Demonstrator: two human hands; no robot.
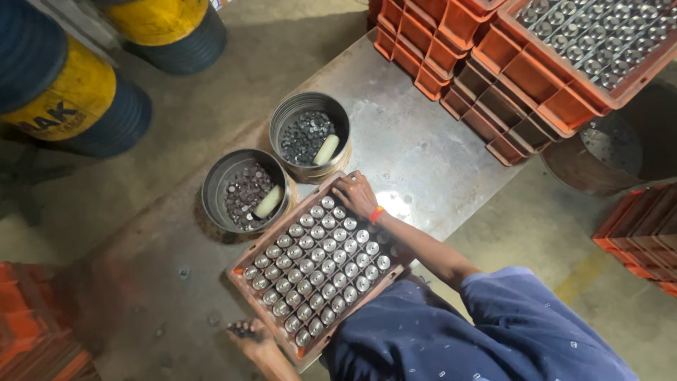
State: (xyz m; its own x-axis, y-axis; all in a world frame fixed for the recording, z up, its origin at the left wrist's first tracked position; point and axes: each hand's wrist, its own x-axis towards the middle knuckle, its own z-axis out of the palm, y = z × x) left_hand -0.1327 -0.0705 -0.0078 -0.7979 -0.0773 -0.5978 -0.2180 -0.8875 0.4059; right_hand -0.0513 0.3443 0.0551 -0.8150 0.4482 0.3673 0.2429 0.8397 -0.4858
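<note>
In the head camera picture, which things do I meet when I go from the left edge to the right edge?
Blue and yellow drum → grey round tin holding small metal parts → second grey round tin → stack of orange crates → rusty round drum on the floor.

Blue patterned shirt (451, 331), red wristband (376, 214)

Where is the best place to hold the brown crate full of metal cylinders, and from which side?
Probably by the rims of its two short ends, from outside, as both hands sit now: one hand on the far corner, the other at the near end. The crate is packed with cylinders, leaving no inside grip.
</note>
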